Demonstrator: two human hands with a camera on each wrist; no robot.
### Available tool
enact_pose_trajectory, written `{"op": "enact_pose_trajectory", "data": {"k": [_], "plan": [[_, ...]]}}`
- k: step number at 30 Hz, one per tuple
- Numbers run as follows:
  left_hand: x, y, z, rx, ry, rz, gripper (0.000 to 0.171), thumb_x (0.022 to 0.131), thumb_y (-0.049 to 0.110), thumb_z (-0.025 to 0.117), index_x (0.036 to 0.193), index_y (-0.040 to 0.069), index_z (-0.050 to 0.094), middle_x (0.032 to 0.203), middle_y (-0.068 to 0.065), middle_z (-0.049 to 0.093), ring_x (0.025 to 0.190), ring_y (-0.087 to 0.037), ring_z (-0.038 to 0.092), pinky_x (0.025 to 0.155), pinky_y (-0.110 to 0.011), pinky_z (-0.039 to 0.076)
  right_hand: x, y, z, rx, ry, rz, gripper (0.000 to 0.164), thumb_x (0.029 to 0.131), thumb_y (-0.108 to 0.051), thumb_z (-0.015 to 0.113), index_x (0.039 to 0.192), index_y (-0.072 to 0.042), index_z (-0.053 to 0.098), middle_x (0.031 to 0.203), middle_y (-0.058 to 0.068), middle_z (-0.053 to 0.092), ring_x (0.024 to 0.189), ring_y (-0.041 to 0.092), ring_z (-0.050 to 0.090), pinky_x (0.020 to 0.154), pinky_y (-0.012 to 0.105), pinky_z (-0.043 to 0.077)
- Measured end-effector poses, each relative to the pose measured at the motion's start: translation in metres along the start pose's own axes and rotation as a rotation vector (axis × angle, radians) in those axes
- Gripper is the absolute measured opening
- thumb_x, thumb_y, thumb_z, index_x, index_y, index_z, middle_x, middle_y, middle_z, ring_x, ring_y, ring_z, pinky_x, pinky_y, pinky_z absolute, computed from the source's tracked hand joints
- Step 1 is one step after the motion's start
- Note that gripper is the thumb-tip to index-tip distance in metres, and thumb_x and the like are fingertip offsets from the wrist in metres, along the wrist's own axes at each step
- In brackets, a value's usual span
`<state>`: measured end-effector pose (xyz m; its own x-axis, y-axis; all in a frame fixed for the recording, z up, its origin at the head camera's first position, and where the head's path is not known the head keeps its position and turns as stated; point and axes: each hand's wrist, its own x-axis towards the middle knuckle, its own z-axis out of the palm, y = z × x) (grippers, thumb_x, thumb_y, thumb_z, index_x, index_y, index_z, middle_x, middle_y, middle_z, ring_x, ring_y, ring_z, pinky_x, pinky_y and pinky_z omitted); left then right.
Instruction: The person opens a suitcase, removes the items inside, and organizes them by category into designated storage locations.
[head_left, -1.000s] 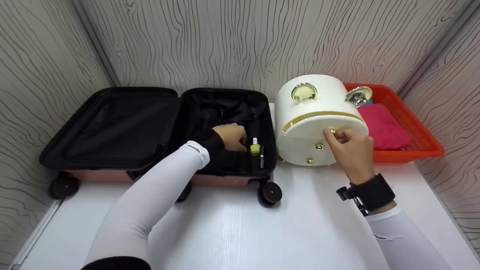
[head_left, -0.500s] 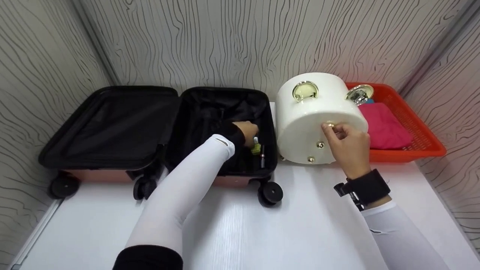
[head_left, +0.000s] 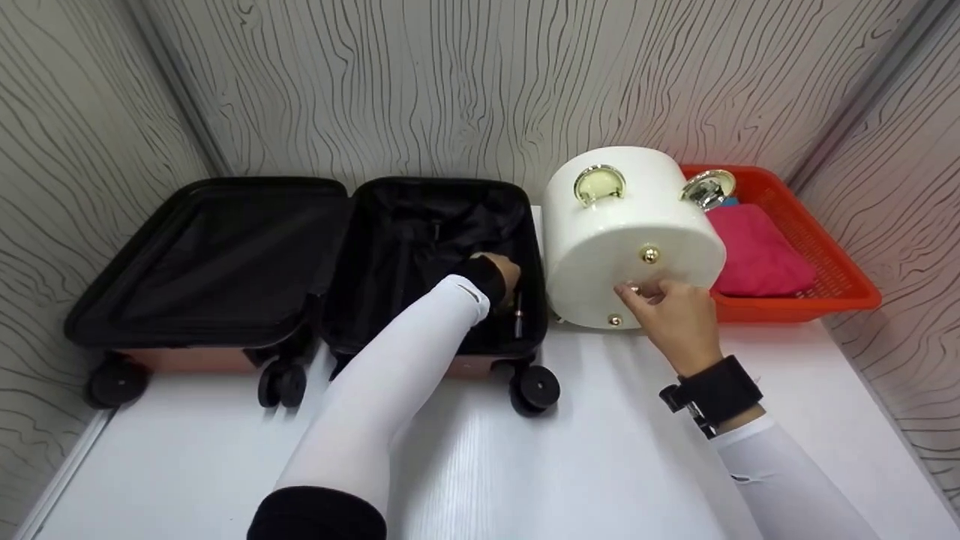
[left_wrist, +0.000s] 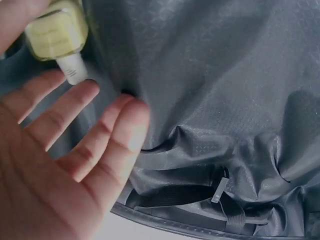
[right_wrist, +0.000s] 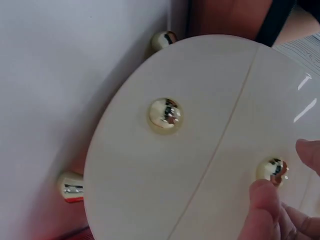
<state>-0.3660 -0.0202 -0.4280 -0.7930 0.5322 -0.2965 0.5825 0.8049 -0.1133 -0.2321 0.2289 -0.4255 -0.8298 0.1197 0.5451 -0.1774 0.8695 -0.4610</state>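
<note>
Inside the black-lined suitcase (head_left: 435, 202), my left hand (head_left: 506, 274) reaches down near the right wall. The left wrist view shows its fingers spread and fairly straight beside a yellow-green nail polish bottle (left_wrist: 55, 35) with a white cap; the bottle is mostly hidden in the head view. A dark lipstick-like tube (head_left: 519, 324) lies close by. My right hand (head_left: 682, 322) is at the middle gold knob (right_wrist: 272, 171) of a round white drawer box (head_left: 667, 225). Thumb and finger stand on either side of that knob, the thumb visibly apart from it.
The suitcase's other half (head_left: 217, 262) lies spread out at the left. Behind the box, on the right, stands a red plastic basket (head_left: 832, 259) with folded pink cloth (head_left: 761, 251) inside. A patterned wall (head_left: 420, 90) closes off the back of the white table (head_left: 585, 450).
The top drawer, ajar a second ago, is pushed in. My right hand has left the top knob and moved down to the middle one. My left hand has moved right, over the nail polish.
</note>
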Motion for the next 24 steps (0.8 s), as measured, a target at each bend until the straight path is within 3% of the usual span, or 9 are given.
{"op": "enact_pose_trajectory", "data": {"k": [3,6,9,16,23,24], "plan": [[0.011,-0.001,0.005,0.006,-0.018,-0.026,0.039,0.094,0.032,0.078,0.129,0.014,0.079,0.137,-0.008,0.076,0.123,-0.026,0.073,0.095,-0.048,0.062,0.000,0.000,0.004,0.005,-0.017,0.005,0.028,0.093,-0.027,0.087,0.087,0.001,0.084,0.074,0.018,0.078,0.068,0.042,0.073,0.061,0.045,0.046],[0.016,-0.003,0.011,-0.001,0.022,-0.032,0.038,0.092,0.031,0.079,0.127,0.015,0.080,0.135,-0.008,0.077,0.120,-0.026,0.074,0.093,-0.048,0.063,0.000,0.001,0.007,0.004,-0.012,0.013,0.028,0.093,-0.025,0.086,0.084,0.001,0.083,0.073,0.018,0.078,0.069,0.042,0.073,0.061,0.046,0.047],[0.012,-0.006,0.014,-0.009,0.075,-0.017,0.033,0.092,0.029,0.079,0.122,0.014,0.081,0.129,-0.008,0.079,0.116,-0.027,0.076,0.091,-0.049,0.064,-0.001,0.002,0.008,0.002,-0.006,0.025,0.028,0.094,-0.025,0.085,0.085,0.001,0.083,0.074,0.018,0.078,0.070,0.042,0.074,0.062,0.048,0.048],[-0.020,-0.016,0.002,-0.053,0.170,0.002,0.024,0.091,0.031,0.079,0.107,0.013,0.084,0.115,-0.011,0.082,0.106,-0.030,0.079,0.084,-0.051,0.064,-0.001,0.004,0.010,0.004,0.002,0.022,0.029,0.094,-0.025,0.084,0.082,0.001,0.082,0.073,0.018,0.078,0.069,0.042,0.073,0.062,0.047,0.047],[-0.026,-0.035,-0.004,-0.140,0.241,0.014,0.024,0.086,0.032,0.081,0.098,0.012,0.081,0.112,-0.012,0.081,0.102,-0.035,0.077,0.088,-0.055,0.063,-0.001,0.006,0.012,0.004,0.011,-0.008,0.031,0.096,-0.023,0.082,0.076,0.001,0.080,0.072,0.018,0.077,0.067,0.043,0.071,0.060,0.047,0.046],[-0.013,-0.043,0.005,-0.167,0.261,0.026,0.027,0.085,0.039,0.080,0.093,0.014,0.079,0.108,-0.010,0.081,0.097,-0.032,0.077,0.084,-0.053,0.063,-0.001,0.005,0.012,0.006,0.014,-0.012,0.031,0.095,-0.022,0.082,0.076,0.001,0.079,0.072,0.018,0.077,0.067,0.043,0.071,0.060,0.048,0.046]]}}
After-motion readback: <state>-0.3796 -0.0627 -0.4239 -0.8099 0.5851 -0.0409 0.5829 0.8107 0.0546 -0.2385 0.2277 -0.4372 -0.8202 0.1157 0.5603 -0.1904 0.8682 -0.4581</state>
